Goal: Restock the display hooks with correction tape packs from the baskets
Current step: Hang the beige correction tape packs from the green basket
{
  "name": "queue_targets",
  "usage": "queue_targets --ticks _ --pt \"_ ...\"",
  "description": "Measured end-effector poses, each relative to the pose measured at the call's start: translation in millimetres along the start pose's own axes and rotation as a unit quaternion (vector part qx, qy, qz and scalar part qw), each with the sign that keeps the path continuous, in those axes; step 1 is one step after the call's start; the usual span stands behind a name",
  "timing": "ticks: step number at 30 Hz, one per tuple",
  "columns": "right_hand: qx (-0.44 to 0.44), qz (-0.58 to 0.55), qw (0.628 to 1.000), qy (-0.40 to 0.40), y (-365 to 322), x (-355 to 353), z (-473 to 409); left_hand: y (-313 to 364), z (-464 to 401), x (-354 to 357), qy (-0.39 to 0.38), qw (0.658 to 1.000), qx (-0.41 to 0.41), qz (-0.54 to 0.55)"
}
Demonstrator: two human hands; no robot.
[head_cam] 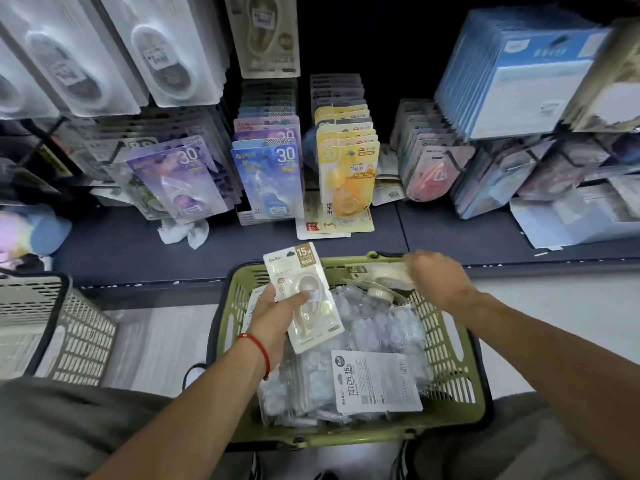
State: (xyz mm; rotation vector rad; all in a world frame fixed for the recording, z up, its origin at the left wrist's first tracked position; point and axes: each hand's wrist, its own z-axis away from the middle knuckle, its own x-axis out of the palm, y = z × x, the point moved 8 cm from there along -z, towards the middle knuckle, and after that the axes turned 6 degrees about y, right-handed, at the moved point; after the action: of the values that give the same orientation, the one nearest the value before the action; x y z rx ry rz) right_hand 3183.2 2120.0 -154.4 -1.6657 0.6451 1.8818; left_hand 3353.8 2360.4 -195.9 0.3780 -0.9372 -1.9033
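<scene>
My left hand [277, 313] grips a beige "15M" correction tape pack [304, 292], holding it upright over the green basket [446, 344]. My right hand [436, 278] reaches to the basket's far rim, fingers curled round another beige pack [377, 271] lying there. The basket holds several clear bagged packs [367, 330], and one white pack [374, 382] lies back side up. Display hooks ahead carry rows of tape packs: white [162, 57], purple [180, 178], blue [270, 174], yellow [346, 168], pink [429, 168].
A grey basket [62, 327] stands at the left on the floor. The dark shelf base [450, 233] runs under the hooks, with a crumpled white cloth [183, 232] on it. Blue card packs [519, 71] hang at the upper right.
</scene>
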Motion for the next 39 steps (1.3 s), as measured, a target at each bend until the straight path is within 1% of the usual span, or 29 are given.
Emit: queue_targets --ticks 2,4,5,6,8,10,11,12,13,14,16,17,18,19,20,21,23,26,29,32,34,36,37,39 --pt "0.031 -0.105 0.994 0.025 9 -16 -5 2 -5 -9 0.034 0.999 -0.001 0.034" --pt "0.069 -0.236 0.969 0.020 17 -30 -8 4 -6 -12 0.056 0.997 -0.001 0.059" --pt "0.089 -0.309 0.947 0.007 17 -32 -6 5 -6 -11 0.060 0.996 -0.001 0.068" --pt "0.107 -0.390 0.914 -0.011 13 -33 -2 5 -5 -8 0.057 0.995 -0.004 0.081" --pt "0.131 -0.526 0.839 -0.044 -3 -33 7 6 -1 3 0.036 0.995 -0.010 0.096" --pt "0.132 -0.611 0.777 -0.078 -29 -29 16 9 7 23 -0.031 0.994 -0.026 0.100" --pt "0.126 -0.637 0.754 -0.098 -45 -25 21 9 12 34 -0.073 0.991 -0.034 0.104" --pt "0.115 -0.643 0.748 -0.115 -62 -20 26 9 16 42 -0.102 0.988 -0.032 0.110" --pt "0.100 -0.624 0.765 -0.124 -76 -13 30 9 17 45 -0.110 0.988 -0.018 0.109" --pt "0.082 -0.592 0.793 -0.120 -85 -7 32 8 16 43 -0.097 0.990 -0.002 0.102" --pt "0.062 -0.510 0.854 -0.079 -88 4 28 5 11 31 -0.049 0.995 0.019 0.086" --pt "0.058 -0.445 0.892 -0.049 -80 5 23 4 8 24 -0.027 0.996 0.022 0.079" --pt "0.044 -0.344 0.938 -0.017 -69 5 16 3 4 15 -0.007 0.997 0.026 0.068" --pt "0.025 -0.222 0.975 0.000 -59 9 10 3 1 8 0.011 0.998 0.032 0.054" --pt "0.017 -0.127 0.992 -0.010 -50 17 6 5 -1 0 0.025 0.998 0.039 0.040" --pt "0.016 -0.075 0.996 -0.037 -42 29 3 6 -3 -5 0.031 0.998 0.044 0.027" --pt "0.017 -0.063 0.995 -0.076 -36 51 2 6 -5 -12 0.039 0.998 0.054 0.000" --pt "0.041 -0.112 0.992 -0.038 -38 55 -2 9 -9 -21 0.052 0.995 0.068 -0.048" --pt "0.059 -0.243 0.968 0.022 -33 28 -7 14 -13 -26 0.053 0.993 0.081 -0.065" --pt "0.065 -0.369 0.925 0.066 -29 -3 -12 19 -13 -25 0.041 0.993 0.095 -0.053" --pt "0.088 -0.464 0.879 0.066 -29 -16 -14 20 -11 -18 0.011 0.994 0.100 -0.051" --pt "0.101 -0.562 0.821 0.020 -40 -16 -13 18 -8 -7 -0.032 0.995 0.085 -0.038" --pt "0.100 -0.584 0.806 -0.004 -48 -14 -11 16 -5 -1 -0.067 0.996 0.064 -0.018" --pt "0.100 -0.573 0.813 -0.022 -64 -8 -5 10 2 13 -0.147 0.989 0.007 0.019"
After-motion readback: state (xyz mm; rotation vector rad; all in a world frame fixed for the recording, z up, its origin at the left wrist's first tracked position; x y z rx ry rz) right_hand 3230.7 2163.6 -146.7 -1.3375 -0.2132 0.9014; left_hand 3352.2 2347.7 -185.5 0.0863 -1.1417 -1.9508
